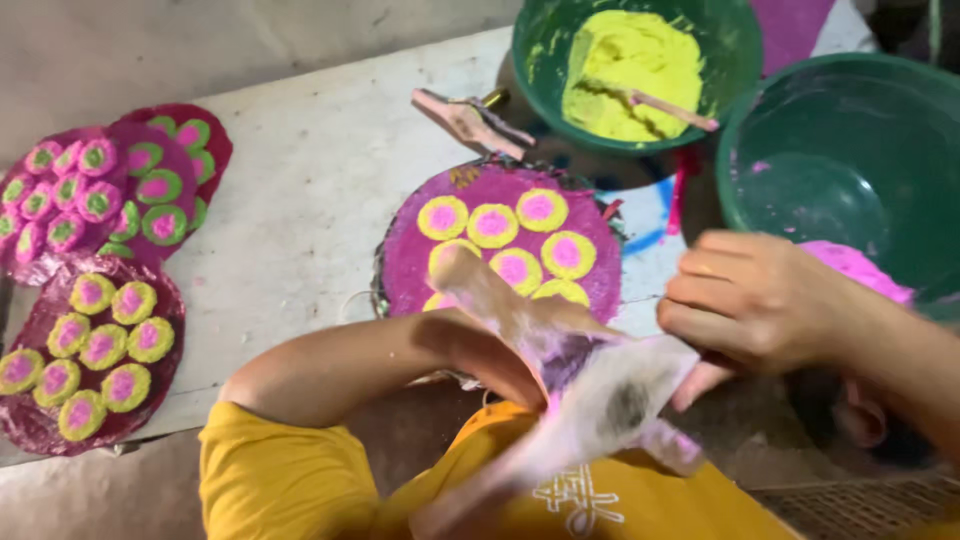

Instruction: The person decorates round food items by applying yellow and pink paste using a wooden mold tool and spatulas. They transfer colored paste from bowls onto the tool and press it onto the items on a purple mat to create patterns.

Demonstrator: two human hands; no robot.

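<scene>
My left hand [590, 385] is blurred in motion in front of my yellow shirt, palm up and fingers spread, dusted with pink powder and a dark smudge. My right hand [755, 300] hovers just right of it with fingers curled in, nothing visible in it, touching or nearly touching the left fingertips. Just beyond the hands lies a round pink disc [410, 250] carrying several yellow circles with pink centres; my left arm hides its near edge.
A green bowl [735, 60] of yellow powder with a wooden stick [670, 105] stands at the back. A second green bowl [850, 150] holds pink powder [860, 270]. A pink-stained wooden tool [470, 120] lies by it. Three decorated discs [30, 425] rest at the left.
</scene>
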